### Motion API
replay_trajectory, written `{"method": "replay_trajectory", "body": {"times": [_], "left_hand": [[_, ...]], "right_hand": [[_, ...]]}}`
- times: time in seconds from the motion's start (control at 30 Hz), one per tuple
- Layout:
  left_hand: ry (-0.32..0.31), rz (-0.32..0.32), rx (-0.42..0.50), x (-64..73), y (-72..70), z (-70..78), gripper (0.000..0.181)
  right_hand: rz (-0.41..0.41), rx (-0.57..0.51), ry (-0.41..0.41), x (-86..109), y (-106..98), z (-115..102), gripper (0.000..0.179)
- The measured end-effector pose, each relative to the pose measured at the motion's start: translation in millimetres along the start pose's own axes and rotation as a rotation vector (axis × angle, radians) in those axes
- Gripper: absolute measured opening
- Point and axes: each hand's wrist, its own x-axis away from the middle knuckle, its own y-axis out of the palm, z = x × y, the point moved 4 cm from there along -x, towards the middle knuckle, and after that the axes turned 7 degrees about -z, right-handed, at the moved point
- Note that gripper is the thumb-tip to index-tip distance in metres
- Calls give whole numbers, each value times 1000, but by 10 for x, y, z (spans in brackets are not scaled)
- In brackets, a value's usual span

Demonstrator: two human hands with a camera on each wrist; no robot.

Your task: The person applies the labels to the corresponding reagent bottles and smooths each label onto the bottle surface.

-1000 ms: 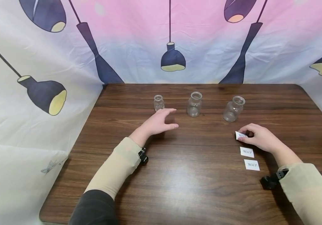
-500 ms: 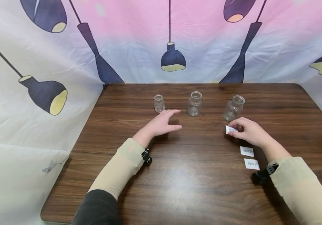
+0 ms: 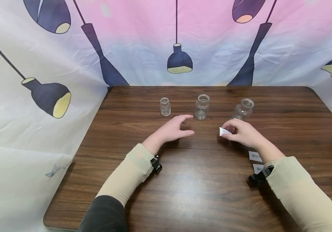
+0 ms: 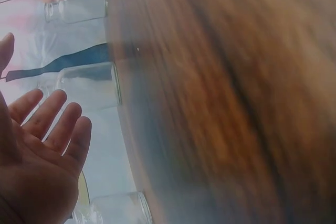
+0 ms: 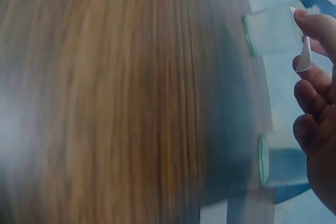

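Observation:
My right hand [image 3: 242, 133] pinches a small white printed label [image 3: 224, 131] between thumb and fingers, above the table in front of the jars. In the right wrist view the label [image 5: 305, 56] shows nearly edge-on and slightly bent. My left hand [image 3: 175, 129] is held with thumb and fingers apart, nothing between them, just in front of the middle glass jar [image 3: 202, 108]. The left wrist view shows its palm with relaxed fingers [image 4: 52, 116]. A smaller glass jar [image 3: 165, 107] stands at the left. The right glass jar [image 3: 244, 109] is partly hidden behind my right hand.
Two more white labels [image 3: 255, 156] lie on the brown wooden table [image 3: 183, 187], partly covered by my right forearm. A curtain printed with lamps [image 3: 142, 48] hangs behind the table's back edge. Dark wrist cameras [image 3: 156, 163] sit on both wrists.
My right hand has carried the label leftward, from beside the other two labels to in front of the jars. My left hand has drifted right, toward the middle jar.

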Motion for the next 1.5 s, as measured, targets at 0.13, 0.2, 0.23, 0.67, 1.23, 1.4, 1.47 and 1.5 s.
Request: {"method": "replay_trajectory", "body": {"times": [0.13,0.2,0.23,0.67,1.23,1.4,1.47,1.5], "left_hand": [[8,-14,12,-23,28,22,65],[11,-16,16,-31,38,32,64],[13,-16,19,-36,43,37,64],[59,10,107,-64,109,100,47],[71,106,134,-74,115,121,20],[62,127,150,-78,108,119,17],[57,136,160,-75,101,120,17],[57,142,163,-73,99,121,18]], "right_hand": [[3,-10,-27,-88,52,-81,27],[8,-17,-43,-133,74,-122,27],[12,-22,-53,-154,84,-143,27],[70,-71,-108,-346,182,-349,29],[138,-85,-137,-458,271,-462,29],[130,-94,-120,-484,294,-488,28],[133,-99,-111,-491,297,-500,28],[134,-102,-105,-493,297,-507,28]]}}
